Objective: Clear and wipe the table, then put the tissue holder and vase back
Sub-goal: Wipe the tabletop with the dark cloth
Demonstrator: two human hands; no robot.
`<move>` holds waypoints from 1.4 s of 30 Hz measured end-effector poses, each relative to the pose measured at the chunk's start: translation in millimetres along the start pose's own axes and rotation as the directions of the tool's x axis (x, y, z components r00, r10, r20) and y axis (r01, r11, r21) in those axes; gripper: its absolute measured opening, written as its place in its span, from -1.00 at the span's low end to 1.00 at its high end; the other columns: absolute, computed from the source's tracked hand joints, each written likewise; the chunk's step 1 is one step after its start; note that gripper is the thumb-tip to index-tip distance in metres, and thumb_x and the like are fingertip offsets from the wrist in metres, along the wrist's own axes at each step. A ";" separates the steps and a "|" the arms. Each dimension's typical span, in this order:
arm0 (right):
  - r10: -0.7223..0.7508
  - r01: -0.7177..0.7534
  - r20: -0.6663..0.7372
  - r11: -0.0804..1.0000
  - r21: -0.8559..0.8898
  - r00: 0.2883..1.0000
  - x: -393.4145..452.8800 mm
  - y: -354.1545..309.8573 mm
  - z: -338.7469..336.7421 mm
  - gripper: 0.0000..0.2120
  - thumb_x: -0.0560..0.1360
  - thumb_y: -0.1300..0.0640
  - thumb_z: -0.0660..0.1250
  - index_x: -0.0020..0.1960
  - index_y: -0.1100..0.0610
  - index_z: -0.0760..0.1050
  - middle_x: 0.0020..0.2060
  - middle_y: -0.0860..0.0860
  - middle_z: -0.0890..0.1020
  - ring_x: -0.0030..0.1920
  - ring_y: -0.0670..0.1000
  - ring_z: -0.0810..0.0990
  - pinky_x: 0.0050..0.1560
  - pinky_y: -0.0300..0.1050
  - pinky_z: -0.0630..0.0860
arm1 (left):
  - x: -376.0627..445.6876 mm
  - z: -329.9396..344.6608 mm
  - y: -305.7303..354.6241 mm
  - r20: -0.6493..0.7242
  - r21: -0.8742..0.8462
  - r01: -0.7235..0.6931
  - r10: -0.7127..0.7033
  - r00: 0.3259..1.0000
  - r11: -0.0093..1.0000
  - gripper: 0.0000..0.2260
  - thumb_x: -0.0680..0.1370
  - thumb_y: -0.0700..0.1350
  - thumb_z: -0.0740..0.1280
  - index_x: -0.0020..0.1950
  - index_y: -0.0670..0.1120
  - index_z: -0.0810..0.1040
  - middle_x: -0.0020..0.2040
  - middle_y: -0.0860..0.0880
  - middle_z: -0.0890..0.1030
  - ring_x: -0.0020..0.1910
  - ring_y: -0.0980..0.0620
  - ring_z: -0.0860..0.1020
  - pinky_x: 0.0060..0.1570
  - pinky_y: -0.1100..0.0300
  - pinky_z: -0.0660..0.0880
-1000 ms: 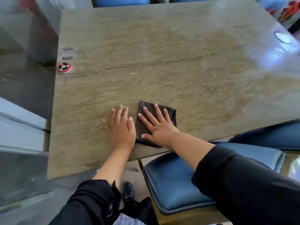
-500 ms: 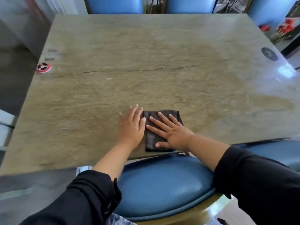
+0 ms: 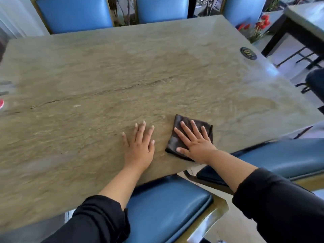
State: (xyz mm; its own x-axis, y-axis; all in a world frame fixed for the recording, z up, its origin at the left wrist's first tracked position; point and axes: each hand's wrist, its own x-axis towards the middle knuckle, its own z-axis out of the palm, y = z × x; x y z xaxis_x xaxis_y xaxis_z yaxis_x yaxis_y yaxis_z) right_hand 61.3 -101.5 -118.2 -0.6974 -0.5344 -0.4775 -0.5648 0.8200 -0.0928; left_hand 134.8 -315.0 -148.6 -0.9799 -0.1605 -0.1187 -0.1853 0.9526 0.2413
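Both hands lie flat near the table's close edge, fingers straight and spread. The right hand [image 3: 194, 141] presses palm-down on a folded dark brown cloth [image 3: 180, 130], which sits on the stone-patterned table [image 3: 122, 76] close to the near edge; the palm and fingers cover much of the cloth, so its full outline and how many folds it has cannot be made out. The left hand [image 3: 139, 146] rests bare on the tabletop just beside the cloth, apart from it, holding nothing. Black sleeves [image 3: 280, 204] cover both forearms partway. A long dark crack-like line [image 3: 105, 92] runs across the tabletop from left toward centre. Near the far right corner sits a small dark round disc [image 3: 248, 53] with markings too small to read. At the left edge a red round object [image 3: 1, 103] is almost wholly cut off by the frame, and two small grey marks [image 3: 5, 88] above it are blurred. Blue padded chairs [image 3: 166, 213] are tucked under the near side, and three blue chair backs [image 3: 75, 14] stand beyond the far side, their tops cropped. Red flowers [image 3: 261, 23] show past the far right corner, their container hidden. Part of another table [image 3: 305, 16] appears at the top right. Neither tissue holder nor vase can be identified anywhere in view.
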 end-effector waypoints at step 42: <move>-0.175 0.178 -0.170 0.984 0.002 0.970 32.5 10.7 -5.1 -0.33 0.44 -0.46 -0.19 0.47 -0.34 -0.33 0.49 -0.22 -0.34 0.48 0.02 -0.46 0.45 0.17 -0.41 | 54.4 0.8 0.5 -0.113 0.077 0.043 -0.034 0.993 0.996 -0.41 0.51 -0.02 -0.12 0.56 0.00 0.12 0.57 0.09 0.07 0.56 0.01 0.00 0.43 -0.32 -0.03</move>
State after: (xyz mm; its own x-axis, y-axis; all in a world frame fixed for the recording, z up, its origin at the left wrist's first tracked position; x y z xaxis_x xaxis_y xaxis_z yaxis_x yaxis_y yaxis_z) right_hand 30.3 -111.1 -130.2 -0.6524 -0.6965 -0.2987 -0.6788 0.7123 -0.1782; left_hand 81.5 -323.0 -155.7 -0.9751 -0.2212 -0.0178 -0.2211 0.9619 0.1610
